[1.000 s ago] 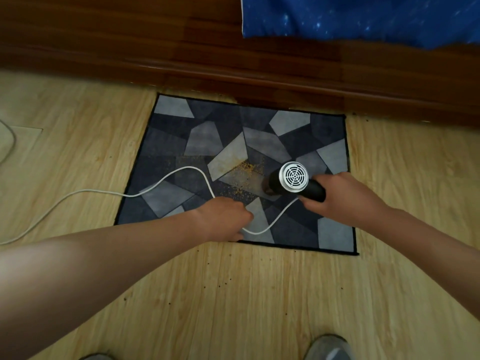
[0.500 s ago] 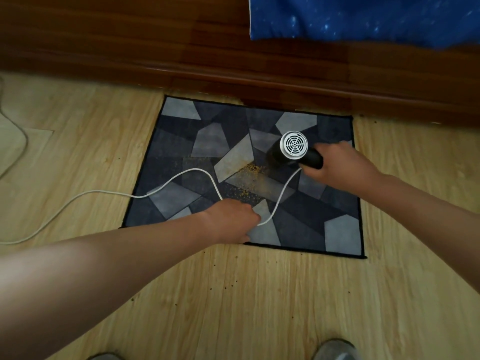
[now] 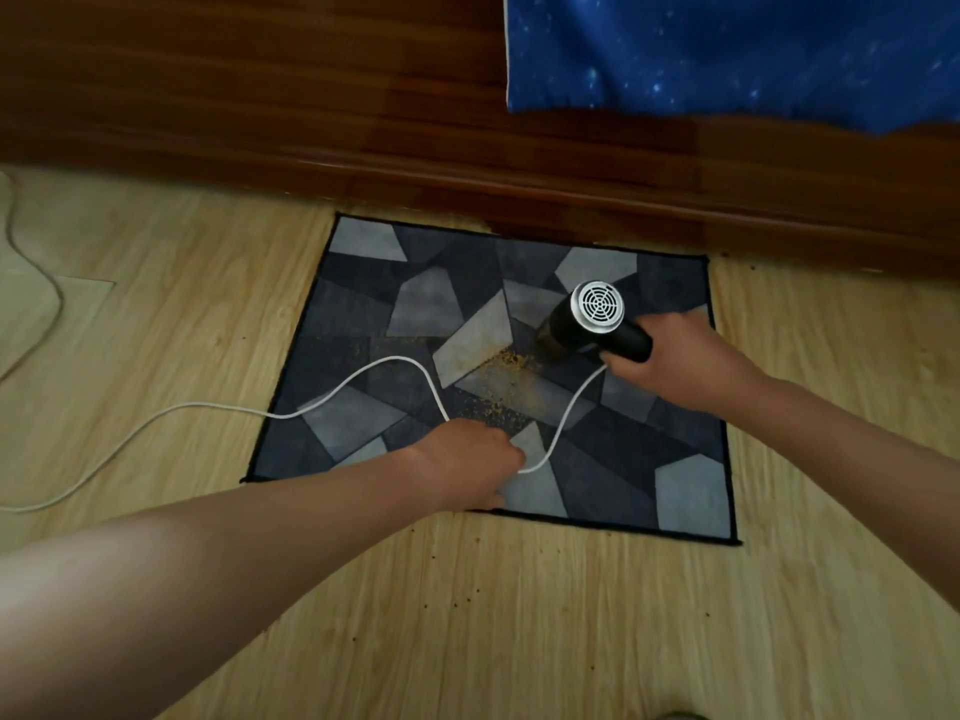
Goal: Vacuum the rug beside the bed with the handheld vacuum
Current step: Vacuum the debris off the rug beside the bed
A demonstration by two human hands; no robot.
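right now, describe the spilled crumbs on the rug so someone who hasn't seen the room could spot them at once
Start at the dark wooden bed base; on the floor beside it lies a grey geometric rug. Near its middle, by the black vacuum, runs a diagonal streak of yellowish crumbs, the only golden patch among flat grey shapes.

A white cord (image 3: 208,407) snakes in from the floor (image 3: 519,615) at left and loops across the rug (image 3: 597,491) to the left hand (image 3: 467,465), which grips it at the near edge. It then rises to the handheld vacuum (image 3: 597,314) held by the right hand (image 3: 685,361). The dark wooden bed frame (image 3: 311,122) walls off the rug's far edge. The rug's near-right corner and the floor in front lie open.
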